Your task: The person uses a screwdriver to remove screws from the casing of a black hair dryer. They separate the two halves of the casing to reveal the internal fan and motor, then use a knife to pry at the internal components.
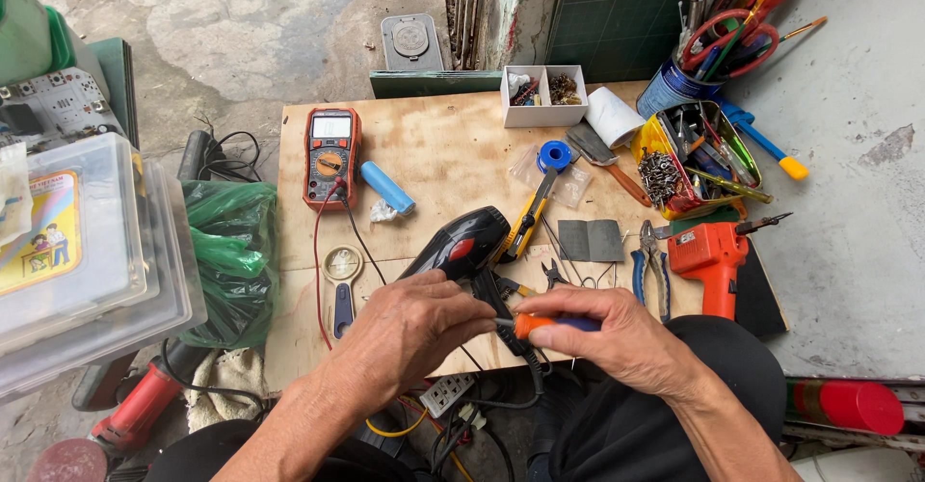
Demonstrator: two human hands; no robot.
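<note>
Hair dryer (pixel 461 241) lying mid-table (pixel 434 154), just right of multimeter (pixel 330 157). My left hand (pixel 409 333) clamped on its handle, right hand (pixel 602 333) pinching screwdriver (pixel 551 324). Keep tip square in screw, press firm, turn slow.

Soft, even daylight is filling the scene, bright but without hard glare. The hands are casting only faint shadows on the board (pixel 434 154). The centre is looking sharp. The wide lens is bending the edges, and the plastic box (pixel 87 251) at the left is appearing stretched and slightly soft.
</note>
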